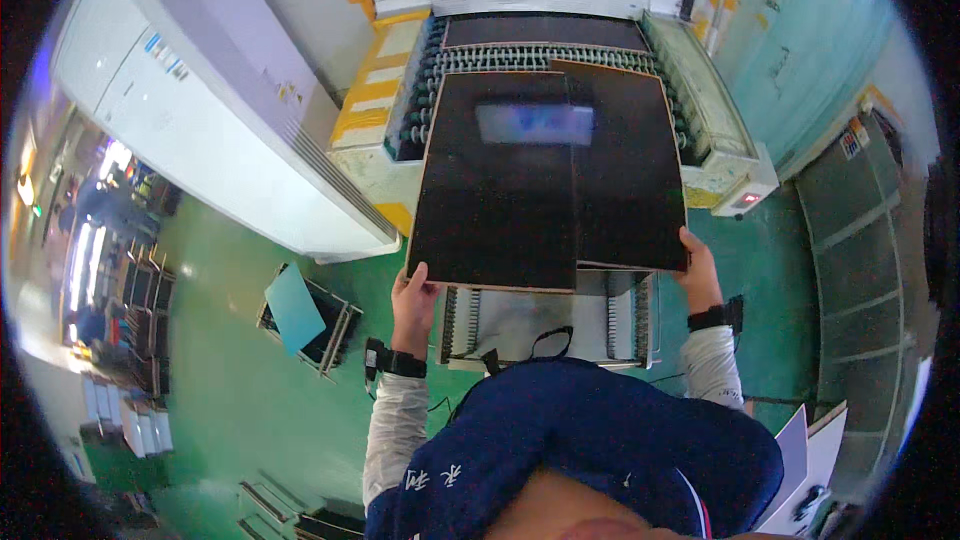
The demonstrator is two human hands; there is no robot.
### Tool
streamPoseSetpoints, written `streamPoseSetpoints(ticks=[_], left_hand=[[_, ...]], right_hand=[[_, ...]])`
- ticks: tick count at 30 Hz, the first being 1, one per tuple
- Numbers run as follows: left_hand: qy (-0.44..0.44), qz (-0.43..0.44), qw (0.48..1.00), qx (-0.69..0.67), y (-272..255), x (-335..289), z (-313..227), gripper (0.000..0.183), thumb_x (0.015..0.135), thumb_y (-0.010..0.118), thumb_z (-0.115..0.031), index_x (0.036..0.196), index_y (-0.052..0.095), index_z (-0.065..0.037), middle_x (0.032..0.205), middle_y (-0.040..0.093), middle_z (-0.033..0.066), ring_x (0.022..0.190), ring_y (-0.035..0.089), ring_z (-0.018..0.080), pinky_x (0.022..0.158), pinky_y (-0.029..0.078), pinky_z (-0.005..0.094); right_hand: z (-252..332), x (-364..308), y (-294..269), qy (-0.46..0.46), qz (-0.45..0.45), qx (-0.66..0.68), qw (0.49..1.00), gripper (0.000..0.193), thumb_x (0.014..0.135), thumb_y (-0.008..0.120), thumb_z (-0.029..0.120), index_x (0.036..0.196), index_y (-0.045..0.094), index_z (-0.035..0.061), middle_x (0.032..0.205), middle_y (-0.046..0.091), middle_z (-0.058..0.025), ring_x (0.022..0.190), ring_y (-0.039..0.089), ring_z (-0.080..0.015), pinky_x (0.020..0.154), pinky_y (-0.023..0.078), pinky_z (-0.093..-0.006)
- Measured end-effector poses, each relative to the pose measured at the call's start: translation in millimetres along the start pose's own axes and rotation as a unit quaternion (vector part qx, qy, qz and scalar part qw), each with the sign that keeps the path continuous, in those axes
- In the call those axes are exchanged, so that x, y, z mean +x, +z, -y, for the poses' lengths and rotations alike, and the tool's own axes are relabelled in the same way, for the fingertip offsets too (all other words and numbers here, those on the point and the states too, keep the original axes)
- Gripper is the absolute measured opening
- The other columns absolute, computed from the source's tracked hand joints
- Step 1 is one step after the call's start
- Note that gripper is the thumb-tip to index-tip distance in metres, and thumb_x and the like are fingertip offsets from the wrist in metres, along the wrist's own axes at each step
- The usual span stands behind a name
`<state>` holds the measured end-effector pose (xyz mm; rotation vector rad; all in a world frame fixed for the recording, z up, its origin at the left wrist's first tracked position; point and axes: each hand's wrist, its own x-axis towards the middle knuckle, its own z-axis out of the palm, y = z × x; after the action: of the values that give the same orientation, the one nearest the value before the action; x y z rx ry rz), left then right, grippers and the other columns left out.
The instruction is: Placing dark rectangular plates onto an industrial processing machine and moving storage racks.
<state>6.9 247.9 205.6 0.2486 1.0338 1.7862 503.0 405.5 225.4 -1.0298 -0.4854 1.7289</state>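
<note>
Two glossy black panels lie side by side in front of me, their inner edges meeting or overlapping along the middle. My left hand grips the near left corner of the left black panel, thumb on top. At the near right corner of the right black panel, my right hand is closed on the edge. Their far ends reach over a roller conveyor; whether they rest on the rollers is hidden. Farther in, another dark panel lies on the rollers. Below the held panels stands a slotted rack.
A tall white cabinet-like unit stands left of the conveyor. On the green floor at left is a small metal rack with a light blue sheet. Grey partitioned shelving stands right, pale boards at lower right.
</note>
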Motion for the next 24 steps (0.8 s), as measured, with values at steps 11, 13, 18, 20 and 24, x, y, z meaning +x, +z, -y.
streamPoseSetpoints(ticks=[11,13,18,20,24], left_hand=[[-0.006,-0.008,1.000,0.017,45,38,-8,0.005,0.092,0.063,-0.009,0.096,0.059,-0.008,0.086,0.065,0.0012,0.069,0.058,0.0102,0.059,0.046,0.0247],[0.003,-0.028,1.000,0.014,48,49,-6,0.007,0.091,0.064,-0.010,0.096,0.059,-0.008,0.086,0.065,0.0009,0.070,0.058,0.0102,0.059,0.046,0.0245],[0.064,0.053,0.990,0.116,49,72,-11,0.009,0.090,0.065,-0.011,0.096,0.059,-0.008,0.085,0.064,0.0009,0.069,0.056,0.0101,0.061,0.046,0.0240],[0.026,0.021,0.997,0.069,66,80,-14,0.008,0.090,0.065,-0.011,0.095,0.059,-0.008,0.085,0.063,0.0011,0.069,0.056,0.0102,0.061,0.046,0.0241],[-0.015,-0.012,0.999,0.028,61,103,-17,0.009,0.090,0.065,-0.011,0.094,0.058,-0.008,0.082,0.061,0.0014,0.068,0.056,0.0107,0.060,0.046,0.0249]], right_hand=[[10,36,-46,-0.091,-0.011,0.157,0.983,0.027,0.095,0.056,0.023,0.109,0.062,0.0003,0.109,0.067,-0.0113,0.097,0.064,-0.0244,0.088,0.052,-0.0382],[-3,32,-46,-0.110,-0.015,0.177,0.978,0.028,0.095,0.057,0.024,0.109,0.061,0.0001,0.107,0.067,-0.0111,0.095,0.064,-0.0243,0.087,0.053,-0.0391],[-38,25,-17,-0.018,0.008,0.151,0.988,0.020,0.096,0.056,0.022,0.102,0.060,0.0036,0.096,0.066,-0.0083,0.086,0.064,-0.0228,0.078,0.054,-0.0389],[-33,34,-18,-0.019,-0.006,0.142,0.990,0.018,0.096,0.056,0.021,0.101,0.060,0.0048,0.095,0.066,-0.0081,0.086,0.064,-0.0225,0.077,0.055,-0.0379],[-7,39,16,-0.044,-0.014,0.113,0.993,0.020,0.094,0.060,0.025,0.093,0.060,0.0053,0.086,0.064,-0.0093,0.079,0.061,-0.0231,0.073,0.052,-0.0350]])
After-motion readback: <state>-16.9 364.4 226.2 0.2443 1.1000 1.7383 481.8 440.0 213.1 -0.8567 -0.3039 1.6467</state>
